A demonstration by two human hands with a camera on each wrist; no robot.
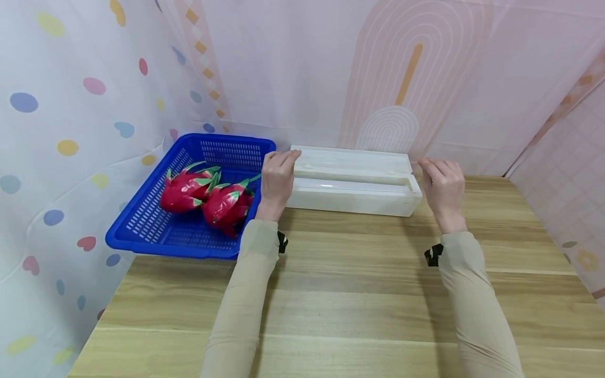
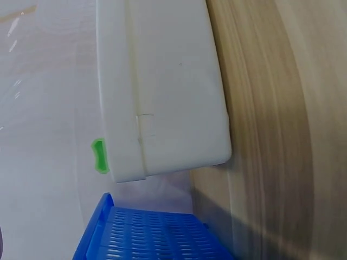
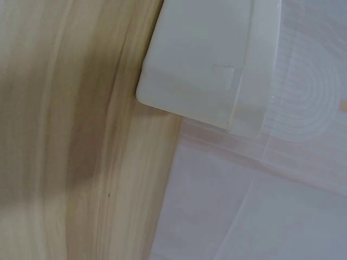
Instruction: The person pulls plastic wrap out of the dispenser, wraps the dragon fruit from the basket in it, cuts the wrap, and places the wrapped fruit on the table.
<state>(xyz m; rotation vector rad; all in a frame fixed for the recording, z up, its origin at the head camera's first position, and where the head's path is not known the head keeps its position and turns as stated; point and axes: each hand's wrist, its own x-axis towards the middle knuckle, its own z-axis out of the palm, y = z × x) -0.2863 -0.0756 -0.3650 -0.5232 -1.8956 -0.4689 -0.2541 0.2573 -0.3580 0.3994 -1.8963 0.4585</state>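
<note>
Lt wood-grain tbl (image 1: 350, 304), wht dotted curtain (image 1: 94, 121) on L, pink arch-print backdrop (image 1: 302, 73) behind

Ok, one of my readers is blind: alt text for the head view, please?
A person's left hand and right hand are at opposite ends of a long white box on a wooden table. At left, a blue basket holds two dragon fruits; a patterned curtain hangs behind.

The left hand (image 1: 278, 179) hides part of the nine-o'clock end of the white box (image 1: 350, 203); the left sleeve (image 1: 238, 315) leaves the head view at seven o'clock. The left wrist view crops the box at twelve, the blue basket (image 2: 93, 230) at six.
</note>
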